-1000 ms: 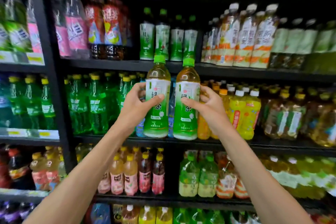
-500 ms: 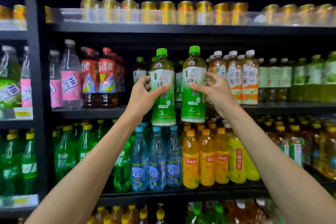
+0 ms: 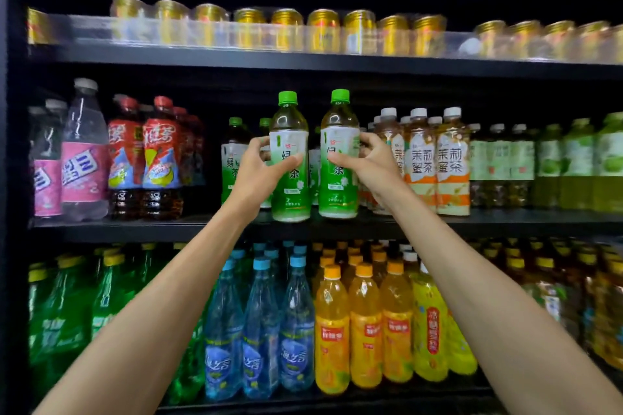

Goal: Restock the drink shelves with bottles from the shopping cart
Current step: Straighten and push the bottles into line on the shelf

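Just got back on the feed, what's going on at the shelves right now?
A person is stocking the middle shelf. The left-hand grip holds the left tea bottle and the right-hand grip holds the right tea bottle. Both are green-capped, upright and side by side at the shelf's front edge. Matching green tea bottles stand behind, and white-capped jasmine tea bottles stand to the right. Whether the bases rest on the shelf yet is unclear.

Two hands were up, left hand (image 3: 256, 173) and right hand (image 3: 369, 165), two green tea bottles (image 3: 291, 189) were held in them, three blue water bottles (image 3: 259, 330) made a front row, three orange drink bottles (image 3: 332, 333) beside, two red-labelled bottles (image 3: 161, 158), gold cans (image 3: 323, 29) (too blurred to count).
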